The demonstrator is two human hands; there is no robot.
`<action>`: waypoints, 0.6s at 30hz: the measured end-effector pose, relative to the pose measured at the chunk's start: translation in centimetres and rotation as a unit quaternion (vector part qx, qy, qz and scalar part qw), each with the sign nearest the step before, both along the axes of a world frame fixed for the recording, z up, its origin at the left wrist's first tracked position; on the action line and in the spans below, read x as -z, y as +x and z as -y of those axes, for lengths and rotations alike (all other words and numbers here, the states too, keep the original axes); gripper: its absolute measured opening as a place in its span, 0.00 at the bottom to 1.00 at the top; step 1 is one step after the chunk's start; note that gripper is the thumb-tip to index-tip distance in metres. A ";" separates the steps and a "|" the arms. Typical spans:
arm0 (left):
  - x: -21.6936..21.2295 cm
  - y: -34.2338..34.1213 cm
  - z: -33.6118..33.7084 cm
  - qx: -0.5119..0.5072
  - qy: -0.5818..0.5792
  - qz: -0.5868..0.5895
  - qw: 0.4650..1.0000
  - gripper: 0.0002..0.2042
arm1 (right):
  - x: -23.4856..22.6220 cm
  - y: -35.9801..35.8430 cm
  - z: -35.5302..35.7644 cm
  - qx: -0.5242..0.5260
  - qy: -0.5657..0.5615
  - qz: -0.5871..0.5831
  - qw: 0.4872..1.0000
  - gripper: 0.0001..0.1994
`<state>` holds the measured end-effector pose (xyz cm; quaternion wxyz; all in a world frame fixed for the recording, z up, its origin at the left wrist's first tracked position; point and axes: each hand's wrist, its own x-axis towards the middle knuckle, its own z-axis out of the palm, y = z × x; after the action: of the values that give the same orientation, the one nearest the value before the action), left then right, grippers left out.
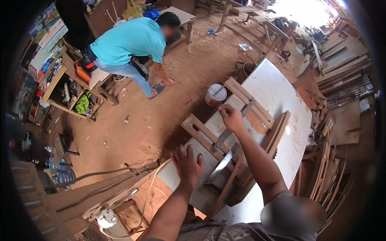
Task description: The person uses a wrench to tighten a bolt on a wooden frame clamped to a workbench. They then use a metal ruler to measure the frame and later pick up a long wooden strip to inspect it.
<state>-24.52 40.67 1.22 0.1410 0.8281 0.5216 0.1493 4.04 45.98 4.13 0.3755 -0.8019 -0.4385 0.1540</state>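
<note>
My left hand (pixel 187 165) is spread at the near-left edge of a white-topped table (pixel 295 116), with nothing in it. Farther along, my right hand (pixel 232 117) has its fingers curled together, the thumb against them. Whatever they may pinch is too small to make out. Two slotted wooden pieces (pixel 257 107) lie across the tabletop, and a flat metal bar (pixel 222 139) spans them just below my right hand. Between my arms a shiny metal blade-like strip (pixel 221 166) slants beside a thin wooden strip (pixel 226 188). A long wooden rail (pixel 277 131) lies right of them.
A white bucket (pixel 216 94) stands beyond the table's left side. A person in a turquoise shirt (pixel 124 40) bends toward the dirt floor (pixel 124 138). Stacked planks (pixel 341 74) line the right. A cable (pixel 96 173) runs along a beam at lower left.
</note>
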 end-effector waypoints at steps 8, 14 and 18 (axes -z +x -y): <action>-0.2 0.3 -0.9 0.018 -0.055 -0.025 0.998 0.30 | 8.8 5.8 -17.4 -0.047 -0.148 0.033 0.987 0.20; 0.7 0.0 -0.3 0.018 -0.034 -0.024 0.999 0.32 | 10.8 4.6 -20.8 -0.096 -0.217 0.034 0.971 0.24; 0.1 0.3 -1.2 0.040 -0.044 -0.025 0.998 0.32 | 14.6 5.9 -22.1 -0.010 -0.251 0.019 0.968 0.33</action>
<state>-24.21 41.86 1.15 0.1699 0.8446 0.4978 0.1001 9.90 68.06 -10.42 0.1526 -0.8686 -0.4013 0.2475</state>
